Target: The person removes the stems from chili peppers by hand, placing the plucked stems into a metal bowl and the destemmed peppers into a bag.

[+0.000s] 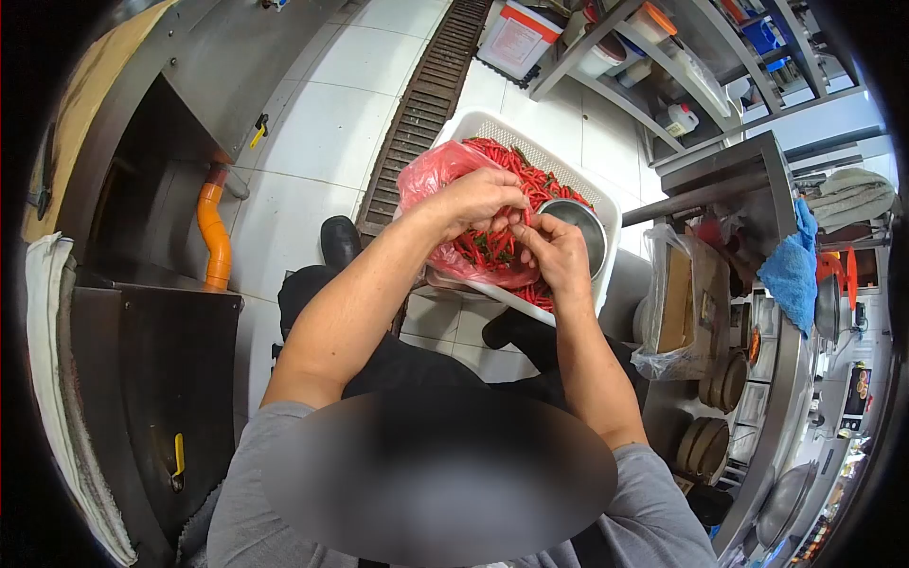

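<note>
Fingers of my left hand (481, 201) are pinched together above a heap of red chili peppers (540, 180). Close against them, my right hand (557, 254) pinches too, and a red chili pepper (527, 217) shows between both sets of fingertips. The heap fills a white plastic basket (614, 222) on the floor between my legs. A pink plastic bag (426, 178) lies open in the basket's left side, with more chilies inside under my hands. At the basket's right, a round metal bowl (592, 227) rests on the chilies; its contents are partly hidden by my right hand.
A floor drain grate (409, 128) runs past the basket's left. Metal shelving (606, 57) with tubs stands ahead to the right, near a white bucket (516, 43). On the right, a bagged cardboard box (674, 293) sits close by. Steel cabinets (170, 360) line the left.
</note>
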